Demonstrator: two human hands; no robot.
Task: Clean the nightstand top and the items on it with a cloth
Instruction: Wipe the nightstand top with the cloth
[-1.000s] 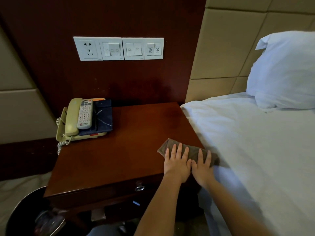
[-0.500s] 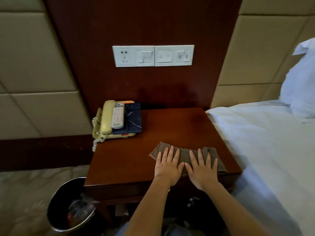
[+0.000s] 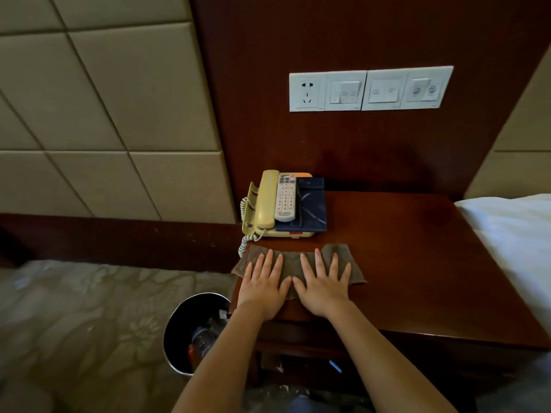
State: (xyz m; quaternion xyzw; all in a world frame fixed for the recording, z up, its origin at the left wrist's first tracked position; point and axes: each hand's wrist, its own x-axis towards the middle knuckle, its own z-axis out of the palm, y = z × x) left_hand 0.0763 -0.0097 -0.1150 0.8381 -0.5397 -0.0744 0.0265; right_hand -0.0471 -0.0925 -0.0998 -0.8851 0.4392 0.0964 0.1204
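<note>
The cloth [image 3: 292, 263] is a grey-brown, soft, nappy rectangle lying under our fingers, folded flat with slightly rumpled ends. Our left hand [image 3: 264, 289] and right hand [image 3: 323, 289] press on it side by side, palms down, thumbs nearly touching. The fingers [image 3: 269, 263] are straight and spread fairly wide, holding nothing, only bearing on the fabric. The cloth's long axis runs left to right, roughly along the front edge. Its left end reaches the left edge of the nightstand top [image 3: 411, 263], and the fingertips point toward the wall.

The top is glossy, reddish-brown wood, and the cloth sits on its front left part. Just behind the cloth stands a cream plastic telephone [image 3: 266, 204] with a coiled cord [image 3: 243, 248] hanging at the side. A white remote [image 3: 285, 201] with small buttons and a dark blue, marbled flat case [image 3: 313, 207] lie on the telephone. On the dark wood panel above is a white switch plate [image 3: 369, 89]. White bedding [image 3: 512, 228] borders the right side. A shiny metal bin [image 3: 179, 320] stands on patterned carpet [image 3: 74, 308] to the left, below padded beige wall panels [image 3: 119, 99].
</note>
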